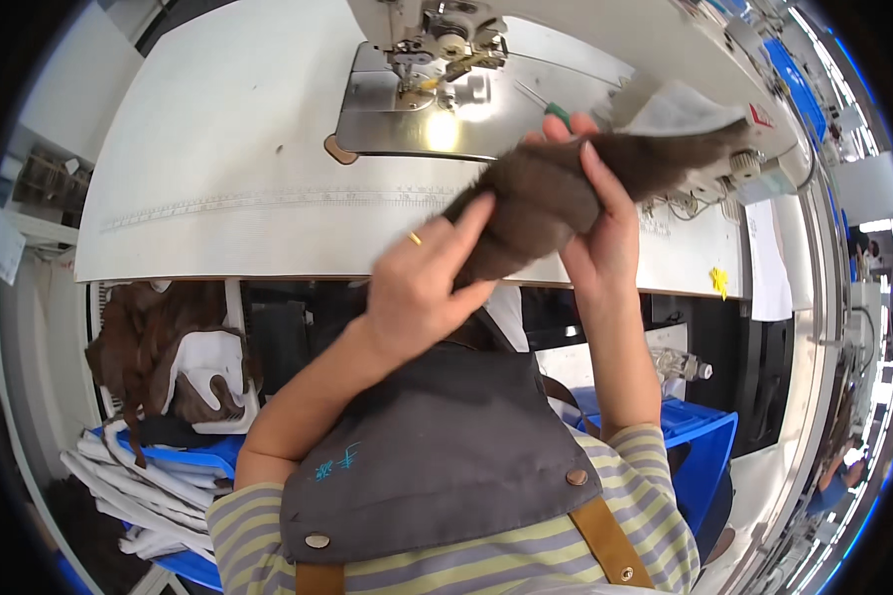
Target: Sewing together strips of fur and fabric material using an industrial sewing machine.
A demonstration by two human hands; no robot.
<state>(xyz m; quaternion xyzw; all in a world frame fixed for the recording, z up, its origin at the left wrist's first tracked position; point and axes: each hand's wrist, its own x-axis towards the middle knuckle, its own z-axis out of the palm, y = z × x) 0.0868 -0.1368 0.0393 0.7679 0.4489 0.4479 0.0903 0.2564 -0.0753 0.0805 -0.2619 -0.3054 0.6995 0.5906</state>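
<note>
In front of my chest, above the table's near edge, both hands hold a brown furry fabric piece [536, 203] with a white backing showing at its far right end. My right hand [605, 228] is closed round its middle, with fingertips showing beyond the far edge. My left hand [422, 283], slightly blurred and with a ring on one finger, has its fingers against the near left end; part of that grip is hidden. Behind the piece is a sewing machine [442, 59] with a metal bed plate [397, 129].
A green-handled screwdriver-like tool [558, 112] lies by the machine. A printed ruler scale [268, 200] crosses the white table [198, 129]. Below left are brown furry pieces [154, 332] and stacked white pieces [139, 496]. A blue bin [704, 426] stands at lower right, near a plastic bottle [680, 365].
</note>
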